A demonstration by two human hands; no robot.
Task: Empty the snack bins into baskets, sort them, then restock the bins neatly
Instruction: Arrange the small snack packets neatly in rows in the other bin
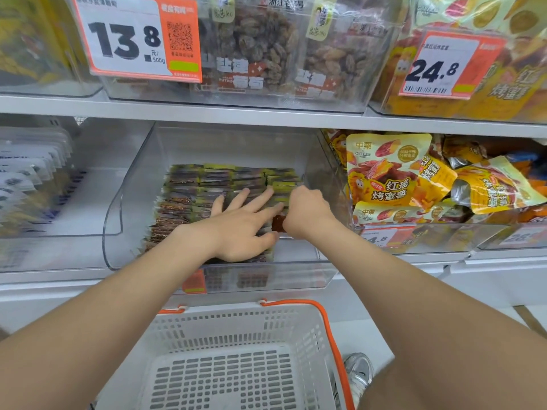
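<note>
A clear plastic bin (130, 202) on the middle shelf holds neat rows of small green-and-brown snack packets (192, 187). My left hand (239, 223) lies flat on the packets, fingers spread and straight. Just to its right, my right hand (305, 211) is curled around a small dark red packet (278, 224) at the right end of the rows. A white basket (236, 327) with orange handles stands below the bin, and nothing lies in it.
Yellow sweet-potato bags (390, 176) fill the bin to the right. A bin with white packets (29, 173) sits to the left. Raisin bags (266, 54) and price tags (133, 37) are on the upper shelf. A shoe (359, 371) shows beside the basket.
</note>
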